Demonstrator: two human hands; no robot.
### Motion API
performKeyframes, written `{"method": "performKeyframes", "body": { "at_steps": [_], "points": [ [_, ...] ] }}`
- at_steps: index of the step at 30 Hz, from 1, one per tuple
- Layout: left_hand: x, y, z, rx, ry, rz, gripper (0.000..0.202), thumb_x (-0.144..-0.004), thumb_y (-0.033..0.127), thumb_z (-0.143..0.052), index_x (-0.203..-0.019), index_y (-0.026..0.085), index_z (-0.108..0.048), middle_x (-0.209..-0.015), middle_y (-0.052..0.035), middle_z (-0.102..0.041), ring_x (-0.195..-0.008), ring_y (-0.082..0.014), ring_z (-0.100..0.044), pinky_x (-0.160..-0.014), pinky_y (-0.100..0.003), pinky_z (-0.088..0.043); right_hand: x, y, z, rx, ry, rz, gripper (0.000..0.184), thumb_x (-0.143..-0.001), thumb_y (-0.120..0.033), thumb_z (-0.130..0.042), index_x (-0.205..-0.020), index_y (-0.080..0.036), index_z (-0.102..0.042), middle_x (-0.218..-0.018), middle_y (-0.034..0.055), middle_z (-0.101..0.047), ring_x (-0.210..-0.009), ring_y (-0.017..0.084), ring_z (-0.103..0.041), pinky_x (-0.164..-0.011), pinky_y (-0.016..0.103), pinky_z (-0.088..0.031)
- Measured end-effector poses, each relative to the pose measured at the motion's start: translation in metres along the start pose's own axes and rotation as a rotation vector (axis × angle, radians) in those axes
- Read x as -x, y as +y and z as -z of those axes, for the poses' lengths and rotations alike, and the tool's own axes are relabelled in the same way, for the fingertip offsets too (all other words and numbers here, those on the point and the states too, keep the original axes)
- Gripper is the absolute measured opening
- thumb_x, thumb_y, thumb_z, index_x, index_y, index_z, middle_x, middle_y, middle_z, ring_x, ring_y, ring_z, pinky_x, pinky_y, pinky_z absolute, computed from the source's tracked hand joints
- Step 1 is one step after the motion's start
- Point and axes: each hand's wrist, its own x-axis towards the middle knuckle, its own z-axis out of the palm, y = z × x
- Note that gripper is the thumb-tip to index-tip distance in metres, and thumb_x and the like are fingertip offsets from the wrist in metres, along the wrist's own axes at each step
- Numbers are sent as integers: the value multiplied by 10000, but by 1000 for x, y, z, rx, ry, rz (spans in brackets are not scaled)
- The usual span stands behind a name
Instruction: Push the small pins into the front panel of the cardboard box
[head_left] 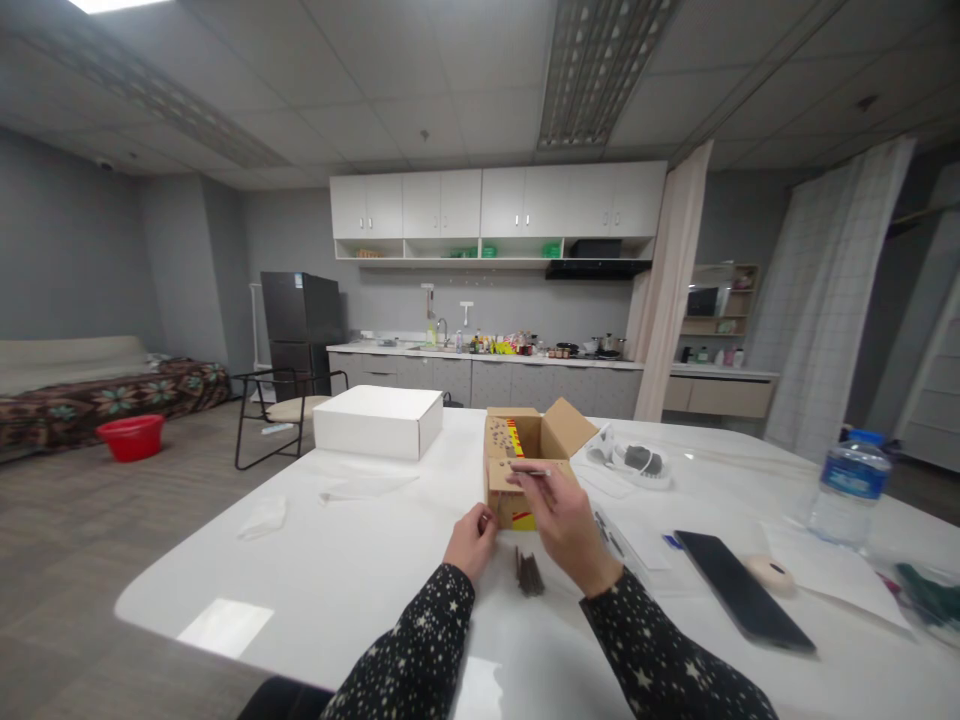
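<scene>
A small cardboard box (500,475) with yellow and red printing stands on the white table, its flaps raised. My right hand (564,520) is over the front of the box, pinching a thin dark stick (531,469) that lies nearly level. My left hand (472,540) rests by the box's lower left corner with curled fingers; whether anything sits in them is hidden. Between my wrists lies a small bundle of dark brown sticks (529,573). Dark spots dot the box's left flap; I cannot make out what they are.
A white box (379,420) stands at the back left of the table (300,610). To the right are a black phone (739,585), a beige round object (769,573), a water bottle (851,488) and a white cabled item (634,462). Clear plastic (262,518) lies left.
</scene>
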Motion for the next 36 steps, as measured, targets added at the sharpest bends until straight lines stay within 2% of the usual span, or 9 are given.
{"method": "performKeyframes", "body": {
  "at_steps": [5, 11, 22, 36],
  "points": [
    [-1, -3, -1, -16, 3, 8, 185, -819, 323, -431, -764, 188, -545, -580, 37, -465, -596, -141, -457, -606, -248, -342, -25, 15, 6, -18, 12, -134, 204, -948, -359, -493, -989, -193, -605, -945, 72, -711, -902, 202, -686, -821, 325, -542],
    [-2, -5, -1, -18, -6, -2, 168, -816, 302, -428, -767, 186, -539, -597, 34, -470, -610, -141, -465, -620, -252, -347, -23, 30, 1, 94, -32, -179, 218, -944, -363, -464, -957, -207, -616, -937, 52, -718, -853, 198, -679, -757, 298, -514],
    [-2, -5, -3, -17, -5, -1, 176, -816, 318, -433, -764, 183, -534, -601, 33, -469, -614, -141, -457, -624, -252, -339, -16, 47, -8, 436, -77, -56, 200, -992, -283, -390, -930, -194, -558, -920, 70, -693, -907, 222, -641, -824, 324, -434],
    [-2, -5, -2, -24, -7, -2, 147, -812, 281, -442, -759, 183, -538, -592, 37, -464, -608, -138, -461, -617, -247, -338, -17, 50, -8, 550, -63, -43, 207, -997, -279, -405, -946, -195, -587, -900, 57, -679, -891, 217, -608, -818, 326, -391]
  ]
}}
